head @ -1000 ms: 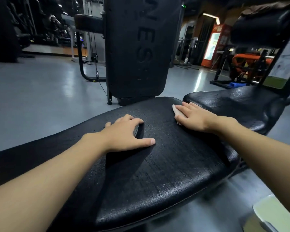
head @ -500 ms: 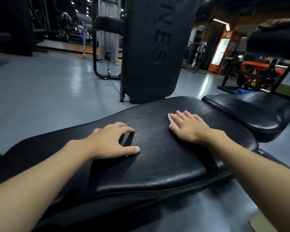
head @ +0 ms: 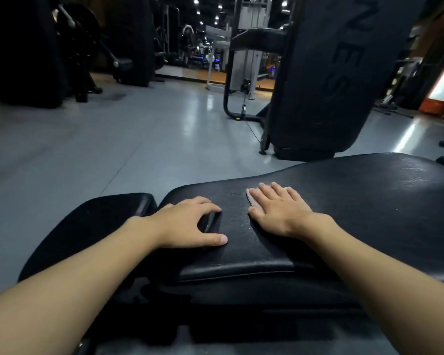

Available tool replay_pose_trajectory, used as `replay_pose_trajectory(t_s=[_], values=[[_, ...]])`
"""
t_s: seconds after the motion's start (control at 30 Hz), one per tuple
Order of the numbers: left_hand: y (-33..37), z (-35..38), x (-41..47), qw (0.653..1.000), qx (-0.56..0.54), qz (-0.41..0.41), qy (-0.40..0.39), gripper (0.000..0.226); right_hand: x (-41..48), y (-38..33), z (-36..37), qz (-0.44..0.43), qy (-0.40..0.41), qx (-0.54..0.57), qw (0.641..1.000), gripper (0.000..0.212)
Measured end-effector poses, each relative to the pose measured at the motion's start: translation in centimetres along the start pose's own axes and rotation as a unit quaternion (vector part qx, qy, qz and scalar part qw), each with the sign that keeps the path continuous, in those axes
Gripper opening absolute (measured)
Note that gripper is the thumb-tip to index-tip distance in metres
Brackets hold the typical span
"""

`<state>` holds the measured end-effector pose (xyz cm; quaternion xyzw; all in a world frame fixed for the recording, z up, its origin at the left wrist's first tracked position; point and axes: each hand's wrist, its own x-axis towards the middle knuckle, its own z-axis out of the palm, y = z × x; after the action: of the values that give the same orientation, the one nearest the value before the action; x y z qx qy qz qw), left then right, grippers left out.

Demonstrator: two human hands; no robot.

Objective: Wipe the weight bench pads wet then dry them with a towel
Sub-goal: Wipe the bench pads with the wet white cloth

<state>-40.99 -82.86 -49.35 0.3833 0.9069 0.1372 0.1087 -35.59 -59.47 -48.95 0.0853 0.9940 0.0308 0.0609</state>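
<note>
Right hand flat, pressing cloth onto bench pad; left hand rests there, holding nothing

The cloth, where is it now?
In the head view, right of centre: the cloth lies flat under the right hand on the bench pad.

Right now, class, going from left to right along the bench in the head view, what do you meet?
small end pad → left hand → cloth, its edge peeking out → right hand, flat on that cloth
</note>
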Motion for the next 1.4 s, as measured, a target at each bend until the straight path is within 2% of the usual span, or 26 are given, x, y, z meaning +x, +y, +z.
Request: replay_pose_trajectory(t_s=[0.27,0.4,0.53,0.67,0.73,0.8,0.83,0.9,0.93,1.03,1.1,1.17,1.33,1.4], values=[[-5.2,-0.8,-3.8,0.999,0.001,-0.049,-0.012,0.085,0.9,-7.2,0.6,-0.051,-0.007,0.001,0.999,0.065],[-7.1,-0.5,-4.9,0.997,-0.007,-0.069,-0.015,0.100,1.0,-11.3,1.0,-0.090,-0.013,-0.001,0.996,0.067],[-9.1,-0.1,-5.9,0.994,-0.069,-0.078,-0.028,0.122,0.7,-16.0,1.8,-0.139,-0.018,0.011,0.990,0.067],[-10.4,0.3,-6.6,0.989,-0.109,-0.090,-0.044,0.131,0.4,-18.8,1.5,-0.177,-0.059,0.040,0.982,0.058],[-10.7,0.5,-6.8,0.988,-0.116,-0.089,-0.045,0.135,0.7,-18.1,0.6,-0.154,-0.016,0.084,0.984,0.051],[-10.7,0.4,-6.8,0.988,-0.119,-0.089,-0.044,0.134,1.0,-16.6,-0.5,-0.063,0.068,0.102,0.990,0.055],[-10.6,0.4,-6.8,0.988,-0.117,-0.088,-0.040,0.133,1.1,-15.9,-0.9,-0.011,0.078,0.098,0.992,0.064],[-10.3,0.2,-6.7,0.989,-0.111,-0.087,-0.036,0.131,1.1,-15.2,-1.2,0.044,0.041,0.099,0.993,0.083],[-10.2,0.1,-6.6,0.989,-0.111,-0.087,-0.036,0.131,1.1,-15.3,-1.2,0.046,0.027,0.107,0.993,0.079],[-10.1,-0.1,-6.6,0.988,-0.123,-0.087,-0.032,0.132,1.6,-15.8,-1.0,0.032,0.013,0.149,0.988,0.033],[-9.8,-0.2,-6.6,0.987,-0.131,-0.086,-0.026,0.131,1.7,-16.2,-1.3,0.031,0.000,0.173,0.984,0.021],[-9.6,-0.3,-6.7,0.986,-0.144,-0.086,-0.018,0.130,2.0,-16.5,-1.4,0.020,-0.005,0.203,0.979,0.020],[-9.4,-0.3,-6.8,0.969,-0.227,-0.096,0.021,0.117,3.3,-17.2,-0.8,0.003,-0.031,0.307,0.951,0.051],[-9.3,-0.4,-6.7,0.950,-0.286,-0.107,0.070,0.099,3.6,-17.2,-0.4,-0.005,-0.024,0.321,0.947,0.033]])
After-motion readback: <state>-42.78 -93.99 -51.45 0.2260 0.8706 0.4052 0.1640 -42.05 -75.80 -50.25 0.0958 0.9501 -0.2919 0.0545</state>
